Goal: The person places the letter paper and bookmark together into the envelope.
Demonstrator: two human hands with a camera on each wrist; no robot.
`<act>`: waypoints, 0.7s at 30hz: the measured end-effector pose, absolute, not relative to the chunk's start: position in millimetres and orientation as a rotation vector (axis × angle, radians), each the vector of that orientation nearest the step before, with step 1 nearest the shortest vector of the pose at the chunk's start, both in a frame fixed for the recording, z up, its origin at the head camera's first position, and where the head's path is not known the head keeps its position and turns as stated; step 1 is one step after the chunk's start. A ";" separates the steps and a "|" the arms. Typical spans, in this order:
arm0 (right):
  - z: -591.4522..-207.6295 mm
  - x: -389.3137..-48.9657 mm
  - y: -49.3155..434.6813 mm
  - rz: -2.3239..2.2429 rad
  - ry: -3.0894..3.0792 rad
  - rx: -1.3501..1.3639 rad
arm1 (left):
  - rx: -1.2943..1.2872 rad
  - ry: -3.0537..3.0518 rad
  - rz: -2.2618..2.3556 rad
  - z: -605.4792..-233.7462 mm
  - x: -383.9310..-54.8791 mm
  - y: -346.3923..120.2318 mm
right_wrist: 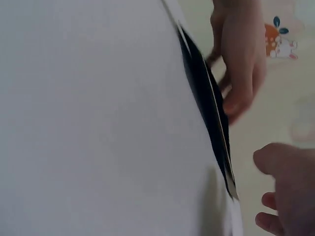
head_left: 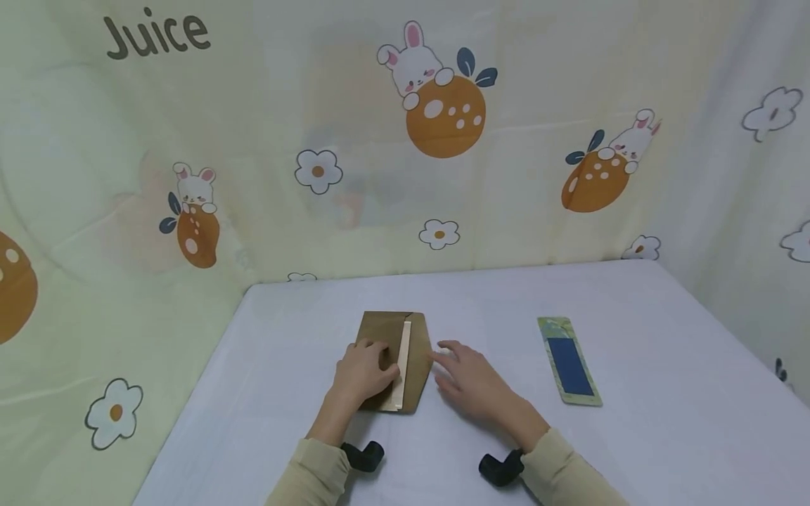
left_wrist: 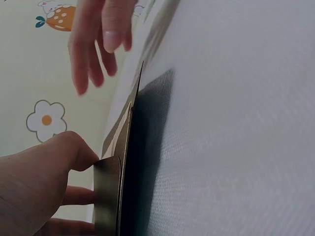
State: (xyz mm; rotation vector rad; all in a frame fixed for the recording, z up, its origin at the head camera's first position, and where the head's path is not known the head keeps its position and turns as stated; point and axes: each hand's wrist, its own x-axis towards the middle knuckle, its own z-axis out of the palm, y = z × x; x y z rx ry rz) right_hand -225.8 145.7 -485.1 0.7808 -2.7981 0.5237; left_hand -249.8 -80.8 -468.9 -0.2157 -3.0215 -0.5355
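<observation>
A brown paper envelope (head_left: 414,393) lies on the white table with a pale strip (head_left: 402,351) running along its flap. Over its left part, my left hand (head_left: 363,369) rests with fingertips on the paper. Seen from the left wrist, the thumb (left_wrist: 81,152) touches the edge of an upper paper layer (left_wrist: 107,187), while other fingers meet its face. My right hand (head_left: 468,379) hovers just right of the envelope, fingers spread and loosely bent, holding nothing; its index fingertip is right at the flap's edge. Dark shadow shows under the envelope in both wrist views.
To the right lies a green card-like pack (head_left: 572,369) with a dark blue panel. A patterned curtain (head_left: 354,105) rises behind the white table (head_left: 658,351). Black wrist devices (head_left: 363,457) sit under both cuffs.
</observation>
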 end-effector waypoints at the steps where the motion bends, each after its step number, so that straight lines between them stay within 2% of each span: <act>1: -481.3 -227.8 149.6 0.513 -2.797 0.749 | -0.216 -3.022 -0.537 -468.8 -250.0 -80.9; 21: -442.1 -243.7 262.2 0.594 -2.955 0.393 | -0.224 -3.014 -0.523 -468.4 -251.1 -82.4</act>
